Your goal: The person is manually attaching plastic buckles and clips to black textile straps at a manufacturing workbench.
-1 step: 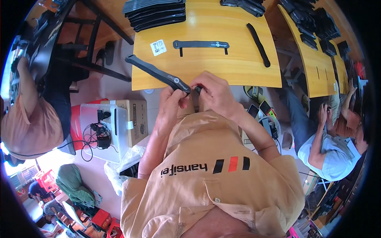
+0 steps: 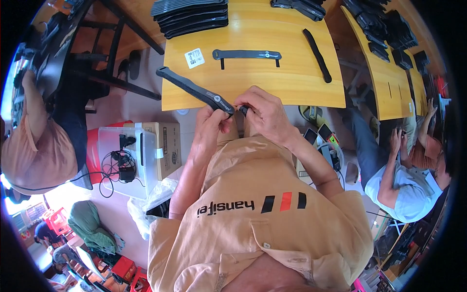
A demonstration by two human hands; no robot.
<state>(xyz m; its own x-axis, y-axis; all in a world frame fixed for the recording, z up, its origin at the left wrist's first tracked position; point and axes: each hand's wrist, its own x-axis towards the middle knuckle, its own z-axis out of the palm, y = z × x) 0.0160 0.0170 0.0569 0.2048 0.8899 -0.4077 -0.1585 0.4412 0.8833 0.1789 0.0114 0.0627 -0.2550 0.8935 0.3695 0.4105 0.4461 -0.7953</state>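
Just off the near edge of the table, my left hand point(image 2: 209, 125) is closed on one end of a long dark grey strap point(image 2: 189, 88) with a pale printed mark. The strap slants up and left over the table. Close beside it, my right hand point(image 2: 265, 114) pinches a small black piece point(image 2: 244, 110), mostly covered by the fingers. Whether that piece joins the strap I cannot tell. Beyond my hands, a similar grey strap point(image 2: 247, 54) lies crosswise, with two short black tabs sticking out from its near side.
The yellow wooden table point(image 2: 292, 87) also carries a white label sheet point(image 2: 194, 58), a black strap point(image 2: 317, 56) and a tall strap stack point(image 2: 189, 19). A clear plastic bin point(image 2: 146, 168) and a cardboard box point(image 2: 169, 148) stand left. Co-workers sit at both sides.
The held strap's far end has shifted very slightly to the right. Both hands keep nearly the same place and grip.
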